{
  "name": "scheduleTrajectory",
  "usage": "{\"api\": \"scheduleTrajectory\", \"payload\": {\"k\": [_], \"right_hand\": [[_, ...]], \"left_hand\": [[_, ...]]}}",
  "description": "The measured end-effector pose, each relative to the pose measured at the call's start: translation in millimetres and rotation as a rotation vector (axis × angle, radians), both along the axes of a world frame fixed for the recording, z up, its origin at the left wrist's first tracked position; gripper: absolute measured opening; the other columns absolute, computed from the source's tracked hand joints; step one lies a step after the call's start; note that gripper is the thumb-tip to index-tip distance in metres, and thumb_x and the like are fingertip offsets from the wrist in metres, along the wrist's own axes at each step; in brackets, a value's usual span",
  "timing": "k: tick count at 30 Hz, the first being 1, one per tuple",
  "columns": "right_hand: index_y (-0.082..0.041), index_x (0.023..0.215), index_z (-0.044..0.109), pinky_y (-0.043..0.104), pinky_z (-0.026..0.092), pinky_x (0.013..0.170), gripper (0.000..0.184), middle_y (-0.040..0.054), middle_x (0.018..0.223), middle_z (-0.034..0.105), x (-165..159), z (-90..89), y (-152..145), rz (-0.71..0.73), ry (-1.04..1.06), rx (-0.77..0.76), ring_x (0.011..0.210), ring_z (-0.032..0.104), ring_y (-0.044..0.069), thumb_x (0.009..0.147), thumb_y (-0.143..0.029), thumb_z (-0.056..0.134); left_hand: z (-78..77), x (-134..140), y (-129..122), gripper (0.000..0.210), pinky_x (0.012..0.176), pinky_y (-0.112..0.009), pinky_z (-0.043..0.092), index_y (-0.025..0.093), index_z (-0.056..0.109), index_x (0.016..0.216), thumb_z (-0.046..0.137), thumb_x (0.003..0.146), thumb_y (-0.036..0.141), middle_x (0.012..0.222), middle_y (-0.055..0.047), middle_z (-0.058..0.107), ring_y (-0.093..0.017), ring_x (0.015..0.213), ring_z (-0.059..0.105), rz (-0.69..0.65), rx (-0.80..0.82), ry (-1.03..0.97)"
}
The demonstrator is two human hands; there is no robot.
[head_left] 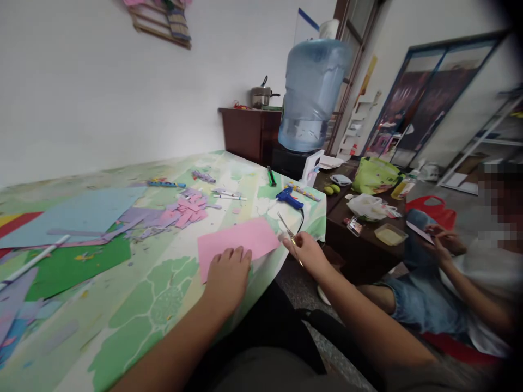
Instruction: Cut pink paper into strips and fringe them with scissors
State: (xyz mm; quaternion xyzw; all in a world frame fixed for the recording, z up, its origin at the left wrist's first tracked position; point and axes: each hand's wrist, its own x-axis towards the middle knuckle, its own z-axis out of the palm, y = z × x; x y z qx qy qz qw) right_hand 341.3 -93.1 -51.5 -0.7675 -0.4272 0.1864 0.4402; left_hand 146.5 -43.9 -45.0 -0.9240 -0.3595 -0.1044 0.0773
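One pink sheet (pixel 237 238) lies on the table (pixel 155 310), under the left hand (pixel 229 272) with its flat, unclosed grip, its long axis pointing toward the right hand (pixel 308 250), whose grip pinches scissors (pixel 291 233) just beside the sheet's right end.

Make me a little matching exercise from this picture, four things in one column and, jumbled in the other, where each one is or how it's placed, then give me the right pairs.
Things
1. Pink sheet
2. Scissors
3. Blue glue gun
4. Large water jug

Places and states
A. Upright on a black base
B. Held in the right hand
C. Lying on the patterned tablecloth, touched by neither hand
D. Partly covered by the left hand

Right pairs
1-D, 2-B, 3-C, 4-A
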Motion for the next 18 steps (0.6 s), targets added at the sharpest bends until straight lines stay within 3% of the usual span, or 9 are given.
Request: {"api": "scheduleTrajectory", "payload": {"k": [2,5,8,12,18], "right_hand": [[-0.017,0.060,0.043,0.022,0.027,0.046,0.036,-0.0020,0.055,0.045,-1,-5.8,-20,0.031,-0.001,-0.055,0.051,0.040,0.010,0.059,-0.052,0.048],[-0.015,0.053,0.044,0.020,0.027,0.041,0.045,-0.0010,0.046,0.045,-22,-23.4,-50,0.189,0.089,-0.216,0.042,0.038,0.008,0.066,-0.057,0.033],[-0.014,0.055,0.044,0.018,0.026,0.036,0.058,0.0001,0.046,0.046,-51,-39.6,-66,0.381,0.345,-0.390,0.036,0.035,0.005,0.068,-0.064,0.017],[-0.015,0.056,0.042,0.018,0.022,0.031,0.064,-0.0018,0.044,0.043,-72,-42.1,-61,0.429,0.501,-0.372,0.030,0.030,0.004,0.061,-0.071,0.011],[-0.014,0.054,0.041,0.017,0.024,0.031,0.065,-0.0017,0.044,0.043,-66,-32.0,-47,0.469,0.476,-0.403,0.031,0.033,0.003,0.060,-0.071,0.011]], "left_hand": [[-1.4,1,2,0.033,0.074,-0.036,0.032,0.021,0.045,0.107,0.033,0.076,0.023,0.108,-0.008,0.050,-0.023,0.094,0.042,0.008,0.011,-0.009],[-2.7,5,2,0.034,0.073,-0.037,0.031,0.020,0.046,0.107,0.031,0.077,0.024,0.109,-0.010,0.049,-0.024,0.094,0.042,0.027,0.028,-0.013],[-3.3,8,1,0.034,0.071,-0.038,0.032,0.019,0.048,0.105,0.030,0.078,0.024,0.108,-0.011,0.050,-0.025,0.091,0.043,0.039,0.046,-0.015],[-2.0,10,-4,0.033,0.068,-0.039,0.032,0.018,0.050,0.104,0.031,0.077,0.022,0.103,-0.012,0.053,-0.026,0.085,0.045,0.047,0.053,0.000],[-1.5,11,-14,0.032,0.068,-0.038,0.032,0.021,0.051,0.103,0.035,0.075,0.020,0.105,-0.010,0.052,-0.025,0.087,0.045,0.048,0.025,-0.026]]}}
